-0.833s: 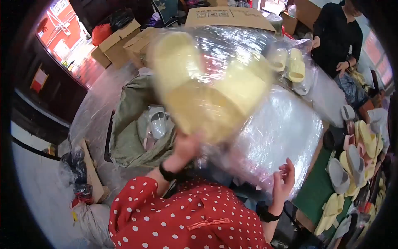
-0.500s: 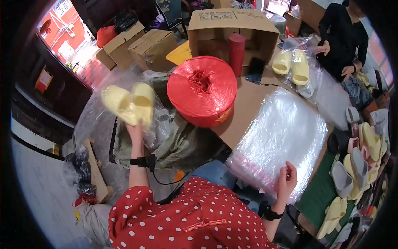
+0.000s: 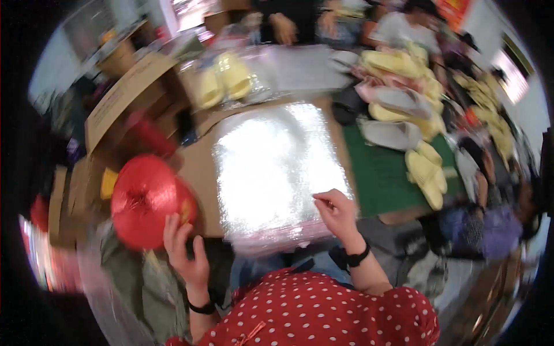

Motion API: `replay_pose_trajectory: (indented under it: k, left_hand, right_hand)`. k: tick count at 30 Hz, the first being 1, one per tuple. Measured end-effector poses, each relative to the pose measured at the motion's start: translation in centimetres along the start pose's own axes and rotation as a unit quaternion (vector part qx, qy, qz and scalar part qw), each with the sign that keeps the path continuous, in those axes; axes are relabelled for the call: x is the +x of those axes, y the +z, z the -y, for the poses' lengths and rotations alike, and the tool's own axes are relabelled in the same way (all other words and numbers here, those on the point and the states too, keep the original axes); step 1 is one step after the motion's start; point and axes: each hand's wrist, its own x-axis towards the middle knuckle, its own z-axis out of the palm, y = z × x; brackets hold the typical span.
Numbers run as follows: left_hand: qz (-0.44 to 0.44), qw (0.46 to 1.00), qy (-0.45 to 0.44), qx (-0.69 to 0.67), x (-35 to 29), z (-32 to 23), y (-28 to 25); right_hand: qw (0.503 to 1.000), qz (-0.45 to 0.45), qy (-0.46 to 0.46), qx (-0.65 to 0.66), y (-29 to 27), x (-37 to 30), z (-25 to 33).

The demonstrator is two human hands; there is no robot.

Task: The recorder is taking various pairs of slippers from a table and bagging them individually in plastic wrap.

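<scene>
Centrally, 1 flat stack of clear plastic bags (image 3: pixel 271 173). Lower left, left hand (image 3: pixel 187 260), fingers spread, near 1 red roll (image 3: pixel 143 199), contact unclear. Right of centre, right hand (image 3: pixel 340 218), fingers curled, at the stack's lower right; cannot tell whether pinching anything. Upper left, 2 yellow slippers (image 3: pixel 235 76).

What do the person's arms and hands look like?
The left hand and right hand have no gloves. Each wrist wears a black band. The right sleeve is red with white dots and leaves the forearm bare.
</scene>
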Motion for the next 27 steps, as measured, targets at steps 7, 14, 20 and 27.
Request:
replay_pose_trajectory:
  k: [7,14,20,27]
  left_hand:
    - [0.241,0.957,0.138,-0.085,2.0,-3.2,11.5]
    - [0.352,0.93,0.046,-0.096,0.1,-1.2,13.9]
    - [0.356,0.929,0.005,-0.103,0.5,-1.7,13.6]
    - [0.353,0.929,0.001,-0.111,0.1,-1.6,14.1]
  right_hand:
    - [0.935,-0.276,0.027,-0.22,-14.3,-0.4,-8.8]
    - [0.79,-0.291,0.275,-0.464,-31.5,-0.3,-22.1]
    - [0.875,-0.18,0.339,-0.297,-33.6,2.5,-25.8]
    - [0.853,-0.182,0.304,-0.383,-33.2,0.9,-26.0]
